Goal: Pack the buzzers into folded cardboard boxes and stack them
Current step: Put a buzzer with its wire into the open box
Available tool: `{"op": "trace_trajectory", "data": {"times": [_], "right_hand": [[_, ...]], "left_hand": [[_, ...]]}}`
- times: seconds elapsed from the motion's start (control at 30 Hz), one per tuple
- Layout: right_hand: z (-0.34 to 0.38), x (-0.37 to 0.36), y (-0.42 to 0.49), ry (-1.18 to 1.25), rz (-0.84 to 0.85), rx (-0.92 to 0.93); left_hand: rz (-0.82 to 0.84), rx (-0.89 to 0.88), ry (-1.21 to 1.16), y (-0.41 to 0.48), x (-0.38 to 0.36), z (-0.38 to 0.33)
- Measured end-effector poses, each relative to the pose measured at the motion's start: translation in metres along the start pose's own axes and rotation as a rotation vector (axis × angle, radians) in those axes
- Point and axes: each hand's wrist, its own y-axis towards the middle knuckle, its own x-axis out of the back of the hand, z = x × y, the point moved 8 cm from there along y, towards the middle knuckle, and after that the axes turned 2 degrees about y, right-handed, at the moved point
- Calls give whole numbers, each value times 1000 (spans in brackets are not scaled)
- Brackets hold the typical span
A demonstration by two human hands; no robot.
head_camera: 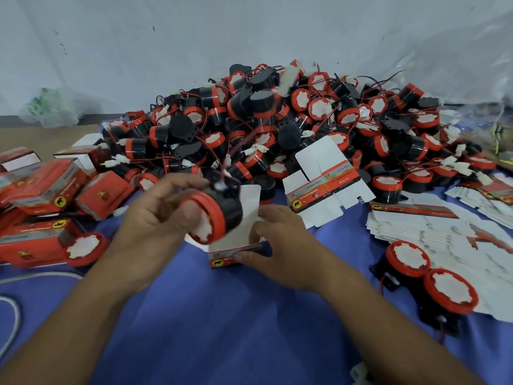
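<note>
Blue cloth (222,315) covers the work surface, and both hands meet at its middle. The left hand (155,215) grips a buzzer (222,215) with fingers curled round its black body; the red rim and white face tilt down toward the person. The buzzer sits at the open mouth of a small red box (230,255), and whether it has entered the box cannot be told because of motion blur. The right hand (280,240) holds this box, thumb on the near printed side and fingers curled over the top edge, with the white lid flap standing upright behind the buzzer. Behind the hands a big heap (277,120) of black and red buzzers with red wires and white plugs lies against a pale wall. One unfolded blank (324,179) leans on the front of the heap, just right of the box. More flat blanks (422,232) lie fanned out on the right, and two loose buzzers (433,276) rest side by side at their near edge, faces up. On the left, packed red boxes (41,187) lie tumbled and partly piled on one another, with another buzzer (86,248) against the nearest one. A white cord (11,315) curves along the left edge, and clear plastic sheeting (458,65) hangs at the upper right.
</note>
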Motion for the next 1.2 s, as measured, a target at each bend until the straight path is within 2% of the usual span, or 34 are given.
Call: {"op": "trace_trajectory", "data": {"times": [0.13, 0.23, 0.37, 0.53, 0.73, 0.9, 1.1, 1.2], "right_hand": [[6, 2, 1, 7, -11, 62], [8, 3, 0, 17, -17, 87], [11, 3, 1, 34, -20, 89], [3, 7, 2, 96, -62, 41], [-3, 1, 2, 137, -6, 3], [-3, 2, 1, 112, 64, 69], [-1, 3, 1, 131, 53, 96], [-5, 3, 1, 72, 64, 69]], "left_hand": [[49, -4, 603, -3, -9, 20], [37, 12, 751, -2, -8, 29], [-48, -77, 960, -2, -8, 32], [26, 53, 847, -7, -7, 48], [-1, 59, 829, -5, -8, 43], [3, 63, 850, -7, -8, 44], [-160, -20, 815, -9, -4, 34], [-139, -143, 843, -8, -7, 23]]}}
